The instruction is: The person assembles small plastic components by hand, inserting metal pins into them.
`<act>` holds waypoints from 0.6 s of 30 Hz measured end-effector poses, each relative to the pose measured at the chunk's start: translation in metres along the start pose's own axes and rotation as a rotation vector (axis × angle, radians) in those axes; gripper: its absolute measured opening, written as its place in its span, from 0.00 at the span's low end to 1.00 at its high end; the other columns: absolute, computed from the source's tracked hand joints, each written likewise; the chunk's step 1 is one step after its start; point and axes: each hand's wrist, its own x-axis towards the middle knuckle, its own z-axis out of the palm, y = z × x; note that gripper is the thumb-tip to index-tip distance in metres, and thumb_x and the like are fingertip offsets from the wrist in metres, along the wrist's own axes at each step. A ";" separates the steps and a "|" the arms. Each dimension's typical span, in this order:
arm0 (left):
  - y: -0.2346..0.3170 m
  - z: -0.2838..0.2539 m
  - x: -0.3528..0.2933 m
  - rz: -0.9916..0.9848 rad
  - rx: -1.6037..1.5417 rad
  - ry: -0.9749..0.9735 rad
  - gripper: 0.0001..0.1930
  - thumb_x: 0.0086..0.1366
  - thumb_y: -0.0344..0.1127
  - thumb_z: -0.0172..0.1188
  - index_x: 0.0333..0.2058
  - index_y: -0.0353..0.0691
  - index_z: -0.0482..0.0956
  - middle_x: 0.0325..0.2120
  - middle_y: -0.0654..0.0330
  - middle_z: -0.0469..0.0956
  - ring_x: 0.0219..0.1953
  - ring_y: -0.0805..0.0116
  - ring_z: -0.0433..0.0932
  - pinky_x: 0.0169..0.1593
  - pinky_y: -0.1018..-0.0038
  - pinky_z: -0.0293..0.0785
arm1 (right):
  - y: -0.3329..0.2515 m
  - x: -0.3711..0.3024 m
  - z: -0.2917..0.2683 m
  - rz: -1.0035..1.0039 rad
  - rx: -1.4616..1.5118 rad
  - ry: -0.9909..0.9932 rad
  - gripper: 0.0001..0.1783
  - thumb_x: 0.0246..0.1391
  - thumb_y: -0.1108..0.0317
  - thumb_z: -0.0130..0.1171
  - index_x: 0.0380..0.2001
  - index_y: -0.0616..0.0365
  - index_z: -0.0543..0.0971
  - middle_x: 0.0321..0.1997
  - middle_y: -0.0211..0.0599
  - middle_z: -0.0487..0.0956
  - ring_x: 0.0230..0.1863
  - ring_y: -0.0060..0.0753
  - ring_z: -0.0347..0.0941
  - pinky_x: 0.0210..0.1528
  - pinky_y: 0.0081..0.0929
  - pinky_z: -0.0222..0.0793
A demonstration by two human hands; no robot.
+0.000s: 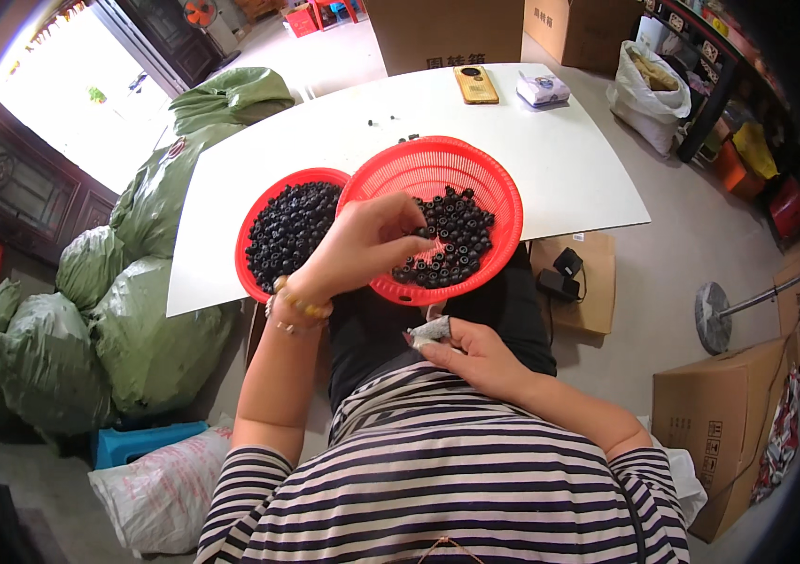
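Observation:
My left hand (362, 240), with a beaded bracelet (301, 299) at the wrist, reaches over a red plastic basket (503, 211). Thumb and fingers close in a pinch on a small black round part at their tips. Inside that basket lie many black ring-like parts (461, 230). My right hand (484, 355) is closed in front of my waist, just below the basket's near rim. Greyish-white wrapping (433, 329) covers a finger there, and what the fingers grip is hard to make out. A second red basket (248, 268), at the left, is full of black parts (292, 226).
The white table (221, 216) carries a yellow phone (476, 85), a tissue pack (543, 89) and a few loose black parts. Green sacks (155, 329) crowd the left floor. Cardboard boxes (719, 414) and a metal stand (714, 315) are at the right.

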 end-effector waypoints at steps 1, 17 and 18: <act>0.005 -0.001 -0.012 -0.061 -0.179 -0.007 0.07 0.50 0.25 0.58 0.29 0.34 0.71 0.22 0.63 0.74 0.24 0.83 0.71 0.25 0.83 0.67 | -0.002 -0.001 0.001 0.019 0.100 0.042 0.15 0.51 0.65 0.52 0.40 0.63 0.72 0.40 0.32 0.73 0.40 0.19 0.67 0.44 0.18 0.62; -0.002 0.050 -0.099 -0.084 -1.144 0.240 0.11 0.53 0.33 0.59 0.33 0.35 0.70 0.27 0.53 0.74 0.21 0.74 0.73 0.23 0.84 0.71 | -0.051 -0.020 0.010 -0.266 -0.263 -0.004 0.19 0.46 0.69 0.57 0.43 0.64 0.69 0.33 0.34 0.76 0.33 0.18 0.70 0.37 0.16 0.64; 0.000 0.052 -0.099 -0.103 -1.155 0.234 0.12 0.53 0.33 0.59 0.34 0.35 0.70 0.27 0.54 0.74 0.21 0.75 0.74 0.23 0.84 0.71 | -0.052 -0.020 0.011 -0.261 -0.262 -0.003 0.19 0.46 0.69 0.57 0.43 0.64 0.69 0.33 0.34 0.76 0.33 0.18 0.70 0.37 0.16 0.64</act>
